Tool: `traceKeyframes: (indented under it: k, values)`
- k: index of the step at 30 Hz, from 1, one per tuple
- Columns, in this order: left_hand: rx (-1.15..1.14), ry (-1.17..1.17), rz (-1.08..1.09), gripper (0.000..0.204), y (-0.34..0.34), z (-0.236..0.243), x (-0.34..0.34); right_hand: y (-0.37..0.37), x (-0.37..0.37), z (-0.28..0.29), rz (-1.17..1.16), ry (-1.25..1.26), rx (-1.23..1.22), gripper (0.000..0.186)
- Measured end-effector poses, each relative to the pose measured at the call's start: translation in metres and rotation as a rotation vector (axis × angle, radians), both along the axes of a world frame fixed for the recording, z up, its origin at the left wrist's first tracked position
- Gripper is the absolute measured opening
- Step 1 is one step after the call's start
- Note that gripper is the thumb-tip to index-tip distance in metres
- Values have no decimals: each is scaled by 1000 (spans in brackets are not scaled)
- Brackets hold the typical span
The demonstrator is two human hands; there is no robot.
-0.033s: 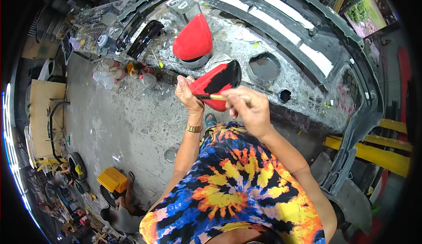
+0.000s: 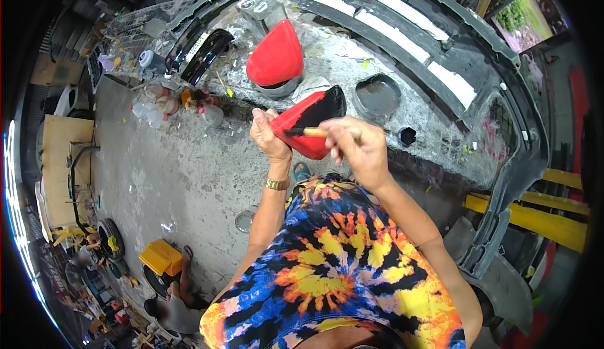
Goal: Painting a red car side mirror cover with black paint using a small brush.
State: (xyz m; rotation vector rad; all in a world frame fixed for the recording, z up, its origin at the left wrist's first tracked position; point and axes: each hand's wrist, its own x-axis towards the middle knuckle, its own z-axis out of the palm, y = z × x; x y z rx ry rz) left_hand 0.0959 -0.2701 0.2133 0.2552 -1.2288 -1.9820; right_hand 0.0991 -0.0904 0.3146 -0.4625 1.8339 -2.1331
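My left hand (image 2: 270, 136) grips a red rounded shell (image 2: 322, 146), like a car's wing mirror cover, by its left edge and holds it tilted in front of me. A broad wet-looking black coat (image 2: 314, 113) covers part of its face, with red still showing around the edges. Between the fingers of my right hand (image 2: 357, 147) is a paintbrush (image 2: 314, 132) with a pale wooden handle; its dark bristles lie against the shell near the left hand. A matching all-red shell (image 2: 277, 54) rests on a round container on the bench beyond.
A round black tray (image 2: 377, 94) and a small black cup (image 2: 408, 136) stand on the stained bench. A large dark bumper (image 2: 465, 47) curves round the right. Plastic bottles (image 2: 151, 113) cluster at the left. Another person (image 2: 179, 308) sits on the floor near a yellow box (image 2: 162, 256).
The brush has moved slightly, its bristles now on the shell near the left hand. Black covers more of the red face there. The left hand has barely moved.
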Motion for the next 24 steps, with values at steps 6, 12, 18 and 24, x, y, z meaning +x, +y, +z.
traceKeyframes:
  k: [6, 12, 18, 24]
  values:
    - [8, -34, -12, 45, 5, 9, 1, 15, -26, -24, -270, 136, 160, 16]
    - [31, -61, -4, 44, 5, 8, 1, 1, 13, -8, -2, 267, 87, 14]
    - [194, -112, 16, 44, 1, 7, 0, 16, -30, -40, -241, 66, 64, 18]
    - [313, -169, -11, 45, -17, -11, -1, 20, 3, -37, -10, 504, 211, 14]
